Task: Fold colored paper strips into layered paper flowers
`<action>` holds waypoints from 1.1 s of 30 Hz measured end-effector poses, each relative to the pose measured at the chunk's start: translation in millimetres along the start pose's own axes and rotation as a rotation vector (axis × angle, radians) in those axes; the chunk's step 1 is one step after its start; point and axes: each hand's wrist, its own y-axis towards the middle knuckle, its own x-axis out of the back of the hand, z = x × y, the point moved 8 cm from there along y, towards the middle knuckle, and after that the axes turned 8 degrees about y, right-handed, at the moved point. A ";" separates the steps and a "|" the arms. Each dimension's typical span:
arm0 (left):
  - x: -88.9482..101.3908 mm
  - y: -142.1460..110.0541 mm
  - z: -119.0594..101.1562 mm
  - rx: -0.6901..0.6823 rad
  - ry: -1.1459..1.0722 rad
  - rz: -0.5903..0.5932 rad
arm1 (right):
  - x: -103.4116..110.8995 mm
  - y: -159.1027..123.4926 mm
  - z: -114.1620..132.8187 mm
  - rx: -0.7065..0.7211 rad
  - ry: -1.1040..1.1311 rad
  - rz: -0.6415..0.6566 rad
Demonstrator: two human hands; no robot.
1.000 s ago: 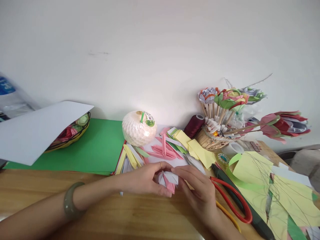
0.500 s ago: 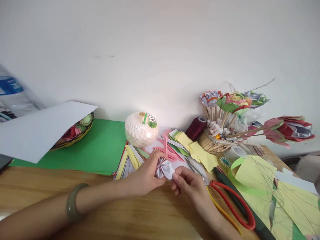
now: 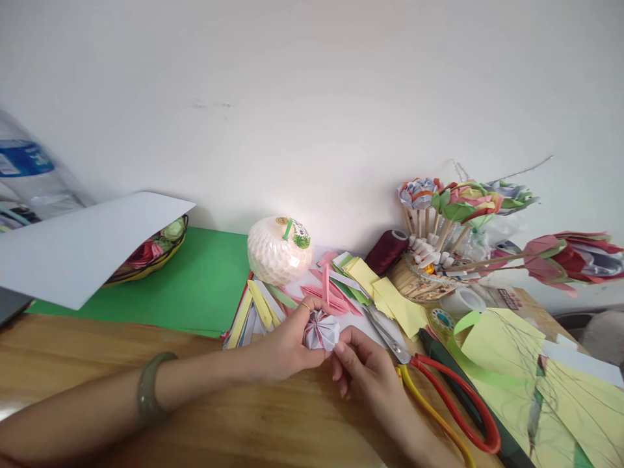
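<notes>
Gripping the paper rosette point(image 3: 322, 330) at its left side between thumb and fingers, the left hand point(image 3: 292, 341) holds it over the table point(image 3: 234, 416), just in front of the pink slips point(image 3: 325, 286), while the right hand point(image 3: 366, 363), closed to a narrow pinch, grasps its right edge. Scissors point(image 3: 400, 353) lie just right of the right hand. Farther out, the wrapped fruit point(image 3: 275, 253) stands behind the left hand, the spool point(image 3: 389, 252) lies beside the flower basket point(image 3: 414, 286), and the green sheet point(image 3: 209, 273) spreads to the left.
</notes>
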 end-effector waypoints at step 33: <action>-10.9 -30.5 1.9 -0.136 0.331 0.013 | 3.2 -31.9 21.2 0.491 -0.954 0.042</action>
